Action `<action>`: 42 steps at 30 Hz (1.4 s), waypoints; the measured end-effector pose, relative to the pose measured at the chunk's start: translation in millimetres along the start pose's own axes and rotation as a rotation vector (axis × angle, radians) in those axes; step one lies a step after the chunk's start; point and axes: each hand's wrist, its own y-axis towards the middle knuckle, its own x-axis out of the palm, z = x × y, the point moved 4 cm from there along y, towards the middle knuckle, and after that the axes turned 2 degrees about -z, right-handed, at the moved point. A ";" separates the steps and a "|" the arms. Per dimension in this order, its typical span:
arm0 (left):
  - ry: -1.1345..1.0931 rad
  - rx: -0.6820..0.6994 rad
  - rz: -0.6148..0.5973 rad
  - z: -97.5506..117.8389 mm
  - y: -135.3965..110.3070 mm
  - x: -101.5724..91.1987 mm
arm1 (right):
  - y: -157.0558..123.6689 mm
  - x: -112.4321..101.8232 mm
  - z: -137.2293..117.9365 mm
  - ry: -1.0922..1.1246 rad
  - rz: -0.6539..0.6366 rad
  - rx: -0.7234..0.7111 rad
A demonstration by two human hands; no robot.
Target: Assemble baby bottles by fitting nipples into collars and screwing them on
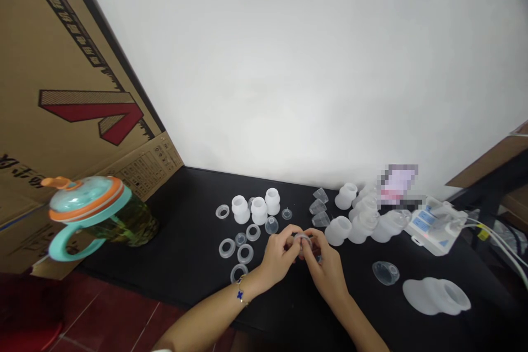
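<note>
Both hands meet over the black table around a small translucent bottle collar ring (303, 237). My left hand (279, 254) pinches its left side, and my right hand (324, 264) pinches the right. Fingers cover most of the ring, so I cannot tell whether a teat sits inside it. Just left of my left hand are a clear silicone teat (271, 225) and loose collar rings (245, 253). Three white bottle bodies (259, 210) stand behind them. Right of my right hand, a frosted baby bottle body (338, 230) stands close to clear caps (320, 219).
A large tea jug (99, 214) with a turquoise lid stands at left before a cardboard box (74, 66). Several bottles (363, 224) cluster at right by a white power strip (437, 228) with cables. A bottle body (437, 295) lies at front right beside a clear cap (386, 273).
</note>
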 end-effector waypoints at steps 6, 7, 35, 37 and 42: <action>0.022 -0.006 0.003 0.9 1.1 -1.0 | 0.9 1.4 1.1 -0.009 0.003 0.000; 0.027 -0.006 0.005 0.9 1.3 -1.2 | 1.0 1.5 1.2 -0.010 0.003 0.001; -0.016 -0.007 0.043 1.7 0.4 -2.2 | 1.7 -0.3 2.4 -0.032 0.055 -0.031; -0.009 -0.007 0.041 3.9 0.7 -2.8 | 1.4 0.0 2.5 -0.036 0.063 -0.035; -0.018 -0.037 0.056 3.9 2.1 -4.0 | 1.2 1.9 3.7 -0.016 0.055 -0.041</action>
